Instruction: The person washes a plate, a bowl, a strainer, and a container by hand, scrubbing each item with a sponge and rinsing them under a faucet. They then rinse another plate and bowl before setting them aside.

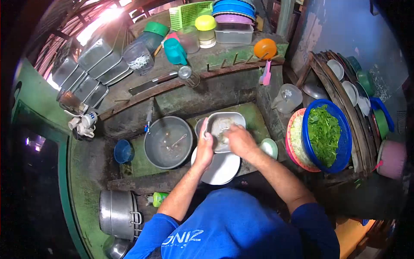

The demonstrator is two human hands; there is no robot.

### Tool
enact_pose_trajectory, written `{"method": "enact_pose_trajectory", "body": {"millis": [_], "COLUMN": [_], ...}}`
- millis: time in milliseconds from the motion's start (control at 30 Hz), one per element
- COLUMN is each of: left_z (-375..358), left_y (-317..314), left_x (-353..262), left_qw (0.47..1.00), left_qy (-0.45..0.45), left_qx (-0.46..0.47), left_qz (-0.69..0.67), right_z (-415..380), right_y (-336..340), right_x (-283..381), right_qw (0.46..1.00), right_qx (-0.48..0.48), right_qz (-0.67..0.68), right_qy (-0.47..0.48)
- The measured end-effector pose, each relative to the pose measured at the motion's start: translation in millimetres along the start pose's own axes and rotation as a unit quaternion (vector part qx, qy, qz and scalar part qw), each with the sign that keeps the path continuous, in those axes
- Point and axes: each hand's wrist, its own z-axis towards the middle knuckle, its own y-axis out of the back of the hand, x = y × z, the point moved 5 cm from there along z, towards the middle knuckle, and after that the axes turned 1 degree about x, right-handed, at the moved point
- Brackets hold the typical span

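Observation:
My left hand (204,149) grips the left side of a metal tray (240,118), which is tilted above a white basin (221,169). Inside the tray, my right hand (239,140) presses its fingers down on the whitish, wet-looking bottom; whether they hold anything is hidden. Just left of the tray is a grey basin (168,159) with some water and a spoon-like utensil. Part of a smaller metal bowl shows behind my left hand. A pale green bowl (269,149) lies right of my right hand.
Right of the sink, a blue basket (348,142) of leafy greens overlaps a pink basket (290,138). A blue tap (148,128) and small blue tub (123,151) are at left. A knife (148,85) lies on the back ledge. Metal pots (116,213) stand lower left.

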Motion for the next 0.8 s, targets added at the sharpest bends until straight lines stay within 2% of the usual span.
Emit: {"method": "enact_pose_trajectory", "body": {"millis": [67, 100, 133, 200, 233, 267, 333, 400, 467, 500, 533, 567, 600, 667, 700, 733, 800], "left_z": [-8, -10, -8, 4, 10, 16, 12, 11, 14, 20, 25, 29, 29, 31, 32, 36, 34], "left_y": [-3, -8, -10, -2, 7, 13, 15, 18, 5, 11, 19, 23, 31, 39, 42, 38, 28], "left_x": [-1, 8, 18, 16, 8, -4, -15, 4, -6, 6, 15, 4, -3, -4, -5, -11, -11], "left_qw": [0.982, 0.989, 0.994, 0.991, 0.995, 0.998, 0.996, 0.985, 0.996, 0.993, 0.989, 0.994, 0.992, 0.997, 0.999, 0.999, 0.997], "left_qy": [0.03, 0.023, 0.014, -0.013, -0.011, -0.012, -0.001, -0.019, -0.015, -0.012, -0.008, -0.013, -0.025, 0.001, 0.033, 0.026, 0.073], "left_qx": [0.019, 0.012, 0.003, 0.001, -0.016, -0.031, -0.025, -0.017, -0.027, -0.038, -0.051, -0.062, -0.05, -0.024, -0.01, -0.01, -0.013], "left_qz": [0.183, 0.145, 0.105, 0.135, 0.093, 0.053, 0.089, 0.169, 0.087, 0.112, 0.137, 0.086, 0.11, 0.078, 0.017, 0.016, -0.032], "right_z": [13, 18, 21, 21, 20, 18, 10, 12, 16, 19, 16, 11, 10, 2, 1, 5, 1], "right_y": [15, 23, 19, 6, -5, -7, -8, 17, 9, 2, -6, -5, -1, 38, 38, 29, 1], "right_x": [-17, -17, -8, 14, 18, 22, 4, -4, 5, 19, 26, 31, 31, 42, 33, 29, 23], "right_qw": [0.996, 0.989, 0.99, 0.979, 0.981, 0.972, 0.999, 0.999, 0.991, 0.972, 0.967, 0.972, 0.975, 0.981, 0.975, 0.974, 0.984], "right_qx": [-0.045, -0.118, -0.118, -0.157, -0.098, -0.049, 0.012, -0.032, -0.087, -0.111, -0.046, -0.009, 0.025, 0.041, 0.046, 0.043, 0.019], "right_qz": [-0.025, 0.007, 0.006, 0.123, 0.167, 0.228, 0.011, 0.035, 0.105, 0.206, 0.25, 0.23, 0.208, -0.028, -0.077, -0.082, -0.061], "right_qy": [-0.077, -0.084, -0.082, -0.045, -0.029, 0.025, 0.043, -0.014, -0.006, 0.026, 0.023, 0.05, 0.075, 0.187, 0.204, 0.208, 0.164]}}
